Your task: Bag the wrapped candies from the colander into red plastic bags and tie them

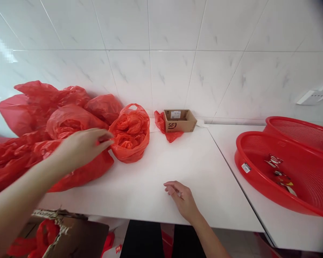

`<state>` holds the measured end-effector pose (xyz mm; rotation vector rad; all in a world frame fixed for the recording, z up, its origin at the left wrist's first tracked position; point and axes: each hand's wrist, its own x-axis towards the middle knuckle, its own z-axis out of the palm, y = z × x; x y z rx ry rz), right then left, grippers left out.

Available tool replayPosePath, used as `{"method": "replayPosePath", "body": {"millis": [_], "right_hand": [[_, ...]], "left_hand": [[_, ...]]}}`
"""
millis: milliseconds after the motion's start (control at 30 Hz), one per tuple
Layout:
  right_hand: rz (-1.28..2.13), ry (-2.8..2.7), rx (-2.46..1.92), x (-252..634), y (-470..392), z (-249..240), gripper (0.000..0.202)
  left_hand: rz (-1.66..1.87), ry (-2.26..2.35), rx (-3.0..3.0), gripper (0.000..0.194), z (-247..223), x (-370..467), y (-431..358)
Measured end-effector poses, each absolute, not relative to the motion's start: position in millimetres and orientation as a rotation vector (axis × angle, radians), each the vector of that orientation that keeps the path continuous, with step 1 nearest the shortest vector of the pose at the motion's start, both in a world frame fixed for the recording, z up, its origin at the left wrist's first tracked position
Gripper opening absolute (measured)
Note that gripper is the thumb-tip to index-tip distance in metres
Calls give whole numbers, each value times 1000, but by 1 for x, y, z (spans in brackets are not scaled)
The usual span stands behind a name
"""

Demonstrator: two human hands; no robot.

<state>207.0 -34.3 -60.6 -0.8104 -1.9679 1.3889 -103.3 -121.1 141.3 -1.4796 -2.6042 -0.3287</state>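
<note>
The open red bag [130, 156] full of bunched red plastic [126, 123] sits on the bench [150, 190], just beside my left hand [83, 145]. Those fingers curl inward, and I cannot tell whether they grip anything. My right hand [184, 204] is relaxed, fingers slightly bent, with nothing visible in it. Such thin film probably slips and clings, so I'd use a light fingertip pinch, steadying the bag's side with my right hand.
</note>
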Motion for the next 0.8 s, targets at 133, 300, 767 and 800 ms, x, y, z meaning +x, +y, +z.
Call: {"method": "replayPosePath", "body": {"millis": [133,300,767,800], "right_hand": [[1409,-1947,-803,208,-33,-61,27],[1428,-1963,-776,210,-33,-58,27],[1400,-2003,-779,208,-33,-56,26],[1405,-1997,-785,208,-34,-56,26]], "left_hand": [[-179,-2559,-1524,38,118,-76,-15],[-213,-2661,-1382,30,116,-95,26],[-509,-2606,-1485,35,104,-94,12],[-536,-2603,-1452,32,104,-95,11]]}}
